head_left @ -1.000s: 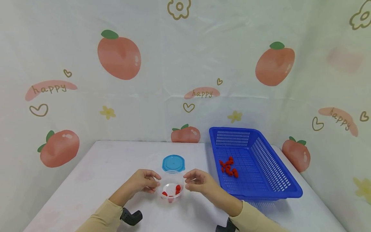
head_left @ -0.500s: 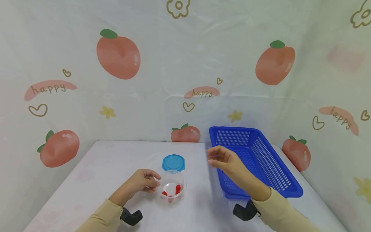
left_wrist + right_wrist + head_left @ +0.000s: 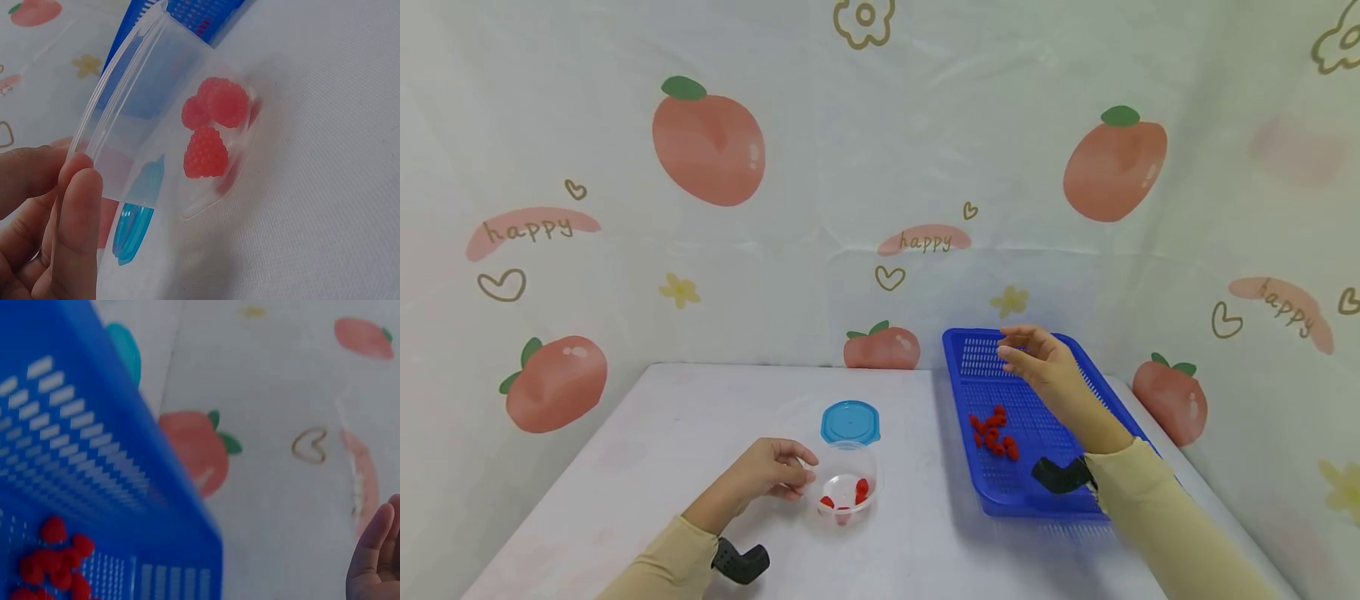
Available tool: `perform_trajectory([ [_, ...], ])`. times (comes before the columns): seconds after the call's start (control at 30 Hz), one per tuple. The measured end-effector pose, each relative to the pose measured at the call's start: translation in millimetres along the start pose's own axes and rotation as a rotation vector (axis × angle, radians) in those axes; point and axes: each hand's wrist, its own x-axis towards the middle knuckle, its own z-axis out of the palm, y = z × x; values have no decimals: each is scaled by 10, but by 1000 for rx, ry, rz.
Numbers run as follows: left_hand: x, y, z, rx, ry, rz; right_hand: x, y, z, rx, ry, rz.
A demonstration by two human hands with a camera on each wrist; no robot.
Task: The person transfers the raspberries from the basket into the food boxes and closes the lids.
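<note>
A clear plastic tub (image 3: pixel 840 458) stands on the table with a few red raspberries (image 3: pixel 206 153) inside. At its left side my left hand (image 3: pixel 767 468) pinches the rim between thumb and fingers. My right hand (image 3: pixel 1043 362) is raised over the far part of the blue plastic basket (image 3: pixel 958 383). Its fingers are loosely bent, with nothing seen between them. Several raspberries (image 3: pixel 47 565) lie in a cluster on the basket floor, nearer than the right hand. In the right wrist view only part of that hand shows, at the lower right edge.
A blue lid (image 3: pixel 850 422) lies flat on the table just behind the tub. The basket's raised walls stand at the right of the white table (image 3: pixel 700 408). A printed cloth backdrop (image 3: pixel 820 167) rises behind the table.
My right hand has left the tub's right side and moved right and away, up over the basket. The left hand and the tub have stayed in place.
</note>
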Motion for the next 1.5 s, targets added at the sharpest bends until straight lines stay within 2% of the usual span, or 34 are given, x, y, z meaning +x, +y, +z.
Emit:
perform_trajectory([
  [0.33,5,-18,-3,-16,-14,9,251,356,-374,-209,98,80],
  [0.5,8,-8,1,-3,-3,-4,327,579,-517,-330,103,147],
  [0.6,13,0,0,4,-2,-1,370,695,-564,-349,88,188],
  [0.87,14,6,9,-1,-4,3,433,896,-565,-358,15,294],
  [1.17,9,16,27,14,5,-1,380,1012,-551,-408,-2,307],
  [1.27,8,18,28,21,10,-5,376,1052,-540,-410,-19,335],
  [1.5,11,17,13,25,13,-7,358,1097,-512,-444,-121,391],
])
